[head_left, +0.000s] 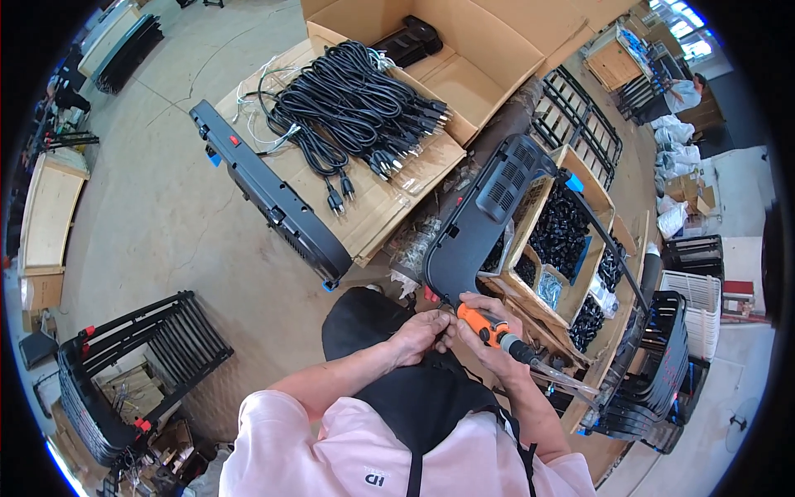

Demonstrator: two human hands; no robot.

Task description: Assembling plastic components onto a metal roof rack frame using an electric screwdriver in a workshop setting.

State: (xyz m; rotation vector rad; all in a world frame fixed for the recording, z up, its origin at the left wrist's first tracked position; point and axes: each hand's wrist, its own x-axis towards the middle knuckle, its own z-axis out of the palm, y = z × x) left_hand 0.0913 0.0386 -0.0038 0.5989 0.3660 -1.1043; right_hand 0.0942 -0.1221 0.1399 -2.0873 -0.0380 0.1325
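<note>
Both hands meet just above the lap: the right hand (489, 331) is wrapped around an orange powered screwdriver (489, 325), while the left hand (422, 331) pinches something small, perhaps a screw, at the lower edge of a black plastic panel (480, 224). Fastening looks underway, not finished; another black panel (269, 195) waits beside bundled black power cords (348, 99).

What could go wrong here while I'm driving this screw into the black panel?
The left hand pinches right at the tip of the orange driver held by the right hand; a slip could catch the fingers. The black panel is only propped against the boxes, so it may shift under pressure. The driver's hose could snag on nearby racks.
</note>
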